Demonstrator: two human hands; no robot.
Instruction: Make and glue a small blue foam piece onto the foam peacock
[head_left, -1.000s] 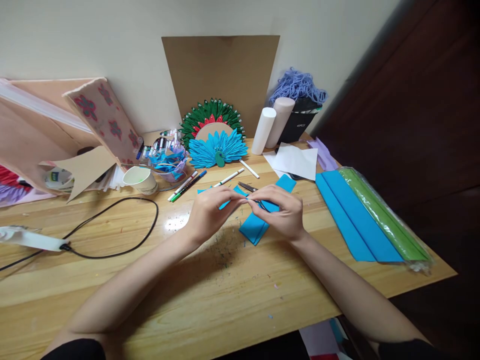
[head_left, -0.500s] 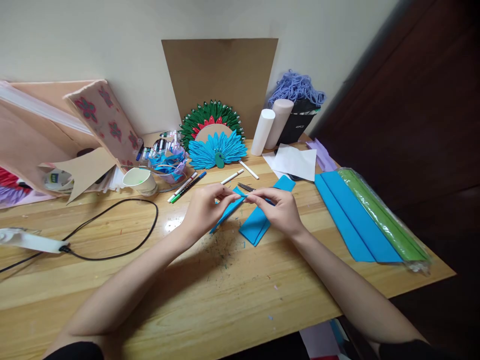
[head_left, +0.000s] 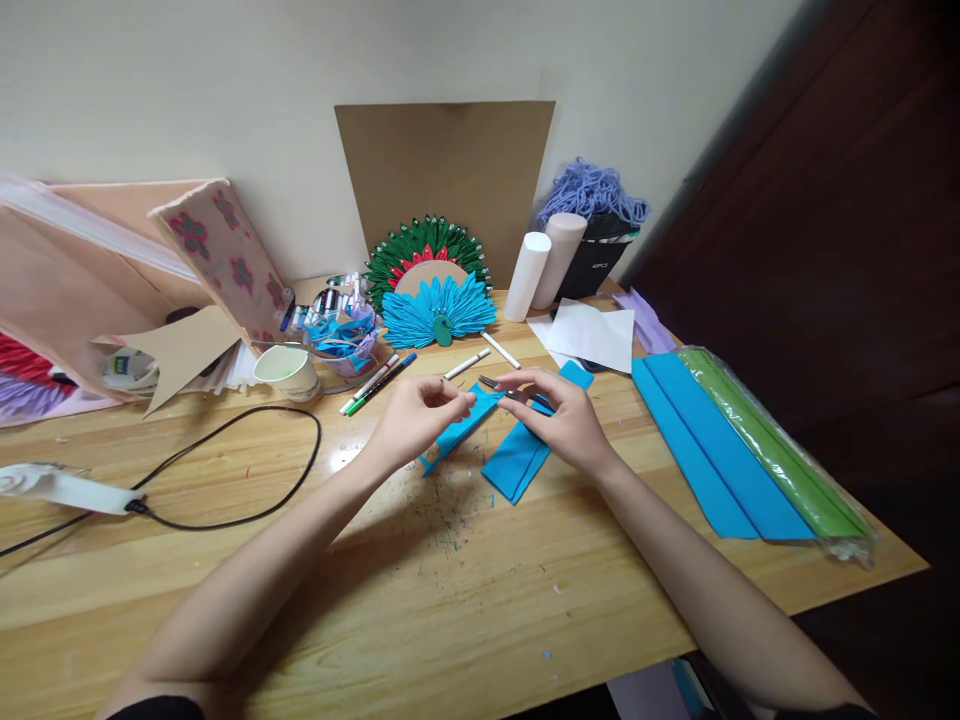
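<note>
Right hand (head_left: 566,418): pinching blue paper (head_left: 490,399) | Left hand (head_left: 415,416): fingertips together, contents indiscernible | Scissors (head_left: 489,383): partly beneath right hand

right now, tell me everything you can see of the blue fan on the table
The blue fan has many pointed, petal-like strips that look like creased paper, spread in a wide arc. A small, rounded dark green piece sits at its lower middle. It is propped up towards the back of the wooden table, overlapping the larger green and red fan behind it. Neither hand touches it.
</note>
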